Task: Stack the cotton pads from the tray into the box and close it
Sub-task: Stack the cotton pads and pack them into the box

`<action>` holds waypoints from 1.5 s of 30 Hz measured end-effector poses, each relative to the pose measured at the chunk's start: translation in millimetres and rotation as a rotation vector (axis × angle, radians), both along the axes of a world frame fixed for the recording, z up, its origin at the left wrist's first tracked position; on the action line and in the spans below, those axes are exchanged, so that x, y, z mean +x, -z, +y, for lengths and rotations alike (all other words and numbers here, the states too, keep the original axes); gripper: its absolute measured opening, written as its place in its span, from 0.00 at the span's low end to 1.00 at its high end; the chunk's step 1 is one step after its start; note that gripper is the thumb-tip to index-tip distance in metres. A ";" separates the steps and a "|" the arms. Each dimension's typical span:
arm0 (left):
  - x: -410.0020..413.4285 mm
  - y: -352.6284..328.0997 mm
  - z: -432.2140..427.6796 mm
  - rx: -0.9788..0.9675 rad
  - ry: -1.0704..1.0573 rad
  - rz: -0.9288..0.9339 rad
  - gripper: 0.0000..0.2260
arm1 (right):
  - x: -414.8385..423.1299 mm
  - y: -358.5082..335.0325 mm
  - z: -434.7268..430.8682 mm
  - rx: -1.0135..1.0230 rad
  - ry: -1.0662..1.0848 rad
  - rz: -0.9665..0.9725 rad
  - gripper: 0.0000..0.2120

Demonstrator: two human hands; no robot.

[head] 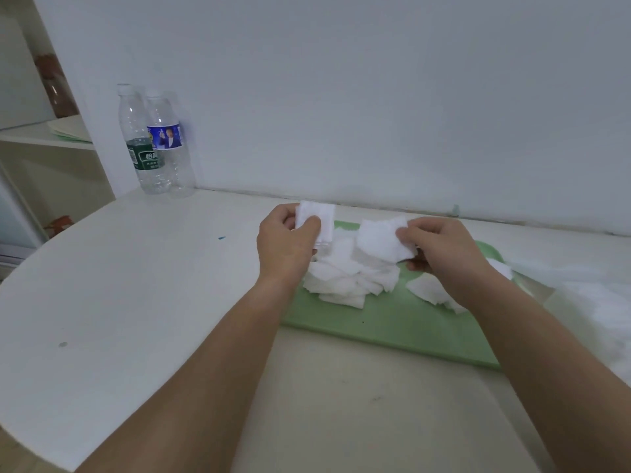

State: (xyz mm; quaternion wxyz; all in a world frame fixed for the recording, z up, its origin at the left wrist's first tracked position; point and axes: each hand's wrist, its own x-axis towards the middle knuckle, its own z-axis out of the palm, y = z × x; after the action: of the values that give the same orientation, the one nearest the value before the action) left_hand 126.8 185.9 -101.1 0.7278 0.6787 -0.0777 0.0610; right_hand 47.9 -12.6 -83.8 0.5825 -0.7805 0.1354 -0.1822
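Both hands up over the far part of the green tray (392,329). Left hand (286,244) closed around a small upright stack of white cotton pads (319,218), thumb pressed on the near face; a bit of clear plastic shows under the stack, can't tell if that is the box. Right hand (440,249) pinching a single cotton pad (379,238) by its right edge between thumb and fingers, pad lifted clear above the tray, close beside the left hand's stack but not touching it.

Loose pile of cotton pads (348,278) lies on the tray's far-left part, directly under and between the hands, pads overlapping at mixed angles. A few more pads (430,290) on the tray's right part, partly hidden by the right forearm. Near half of the tray is bare green.

Tray sits on a white desk (136,302), far edge close to the wall. Right of the tray, a blurry white mass (594,302) on the desk, can't tell what it is. Far left of the tray, against the wall, two clear plastic bottles (153,145) stand upright touching each other, one with a green label, one with a blue label. Shelf unit (44,138) left of the bottles, something flat and pale on one shelf.
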 end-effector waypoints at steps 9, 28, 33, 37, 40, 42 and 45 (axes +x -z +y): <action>-18.6 -2.8 -14.7 0.071 0.228 -0.013 0.07 | -2.0 11.3 -1.8 -0.027 0.047 -0.038 0.05; -28.4 -6.0 -16.0 0.209 0.567 -0.003 0.11 | -13.7 -29.1 -6.2 -0.139 -0.310 -0.173 0.06; -31.3 -8.9 -15.5 0.149 0.630 0.011 0.12 | -10.7 -24.4 -4.5 -0.183 -0.289 -0.157 0.04; -31.0 -10.2 -14.8 0.094 0.679 0.042 0.11 | -9.4 -22.2 -4.1 -0.234 -0.229 -0.185 0.03; -28.8 -9.4 -14.2 0.079 0.700 0.060 0.12 | -7.8 -21.1 -6.0 -0.292 -0.187 -0.211 0.03; -28.5 -9.4 -14.0 0.078 0.705 0.073 0.13 | -7.6 -20.6 -6.5 -0.325 -0.176 -0.221 0.03; -27.2 -10.0 -14.4 0.075 0.699 0.112 0.14 | -7.4 -19.6 -6.1 -0.368 -0.158 -0.226 0.03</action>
State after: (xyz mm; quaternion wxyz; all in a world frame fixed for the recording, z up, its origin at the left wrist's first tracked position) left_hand 99.6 171.4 -91.1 0.6824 0.6396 -0.2674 -0.2318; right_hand 40.5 -18.7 -64.3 0.4540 -0.8565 -0.0277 -0.2438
